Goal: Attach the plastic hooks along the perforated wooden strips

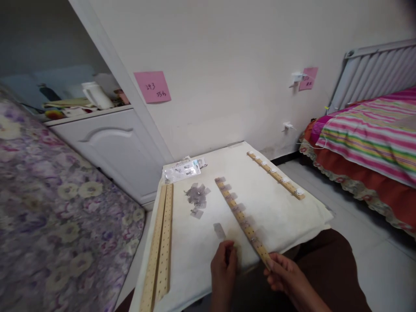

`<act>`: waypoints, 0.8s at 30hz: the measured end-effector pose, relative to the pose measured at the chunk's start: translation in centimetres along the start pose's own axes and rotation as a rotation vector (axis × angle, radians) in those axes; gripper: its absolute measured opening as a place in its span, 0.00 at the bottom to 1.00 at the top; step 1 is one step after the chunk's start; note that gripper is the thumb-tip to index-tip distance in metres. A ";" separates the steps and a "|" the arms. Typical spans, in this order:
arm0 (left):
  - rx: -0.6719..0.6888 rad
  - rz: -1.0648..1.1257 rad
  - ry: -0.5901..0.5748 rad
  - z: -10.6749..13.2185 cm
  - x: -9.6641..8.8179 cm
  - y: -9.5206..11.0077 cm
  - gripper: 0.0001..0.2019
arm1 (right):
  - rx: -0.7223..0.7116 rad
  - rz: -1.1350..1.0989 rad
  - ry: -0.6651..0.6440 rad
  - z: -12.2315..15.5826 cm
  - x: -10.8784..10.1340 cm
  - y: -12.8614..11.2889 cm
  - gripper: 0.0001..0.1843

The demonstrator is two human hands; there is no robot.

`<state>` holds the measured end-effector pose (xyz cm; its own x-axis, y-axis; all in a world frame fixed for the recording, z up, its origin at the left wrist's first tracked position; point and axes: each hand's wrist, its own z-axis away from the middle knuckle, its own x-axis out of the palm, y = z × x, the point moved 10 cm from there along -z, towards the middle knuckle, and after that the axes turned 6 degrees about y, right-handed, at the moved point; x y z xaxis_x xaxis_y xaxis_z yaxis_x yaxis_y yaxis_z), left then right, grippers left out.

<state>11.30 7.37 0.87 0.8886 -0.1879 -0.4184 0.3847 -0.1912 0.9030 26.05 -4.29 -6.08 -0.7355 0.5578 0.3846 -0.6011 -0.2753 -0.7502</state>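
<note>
My right hand (286, 275) grips the near end of a narrow wooden strip with holes (239, 215). Several small translucent grey pieces sit along that strip, which slants away across the white-covered table (195, 242). Close by on the left, my left hand (224, 263) has its fingers curled in a pinch near the table's front edge; anything between the fingertips is too small to make out. Just beyond it a single flat grey translucent piece (219, 230) lies on the cloth. Farther off is a loose pile of similar pieces (196, 195).
Two long perforated wooden strips (167, 242) lie along the table's left side. Another strip with white pieces (275, 174) lies at the right. Clear plastic packets (182, 170) rest at the back left. A bed (373, 130) stands to the right, a floral cloth (65, 208) hangs left.
</note>
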 end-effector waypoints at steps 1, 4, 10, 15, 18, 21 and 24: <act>0.005 -0.005 0.003 0.1 -0.1 0.2 0.12 | -0.008 0.004 0.004 -0.1 -0.3 -0.1 0.23; 0.018 -0.019 0.018 0.2 -0.3 0.6 0.12 | -0.042 0.029 0.012 -0.2 -1.1 -1.1 0.22; 0.008 -0.028 0.002 0.2 -0.1 0.4 0.13 | -0.098 0.041 0.025 -0.2 -2.1 -4.1 0.19; -0.004 -0.041 -0.017 0.0 0.1 0.0 0.15 | -0.146 0.003 0.009 -1.8 -3.1 -7.2 0.16; -0.016 -0.017 -0.015 -0.2 0.0 0.0 0.16 | -0.191 0.004 0.027 -3.0 -4.0 -9.6 0.15; -0.005 -0.007 -0.019 -0.3 0.0 0.3 0.17 | -0.210 0.006 0.063 -4.2 -4.9 -11.4 0.14; 0.012 -0.002 0.024 -0.3 -0.2 0.7 0.18 | -0.225 -0.002 0.079 -5.5 -5.5 -12.6 0.14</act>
<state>11.47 7.56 1.63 0.8936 -0.1649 -0.4176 0.3836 -0.2027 0.9010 39.38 0.40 -1.68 -0.7022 0.6201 0.3499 -0.5116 -0.0977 -0.8536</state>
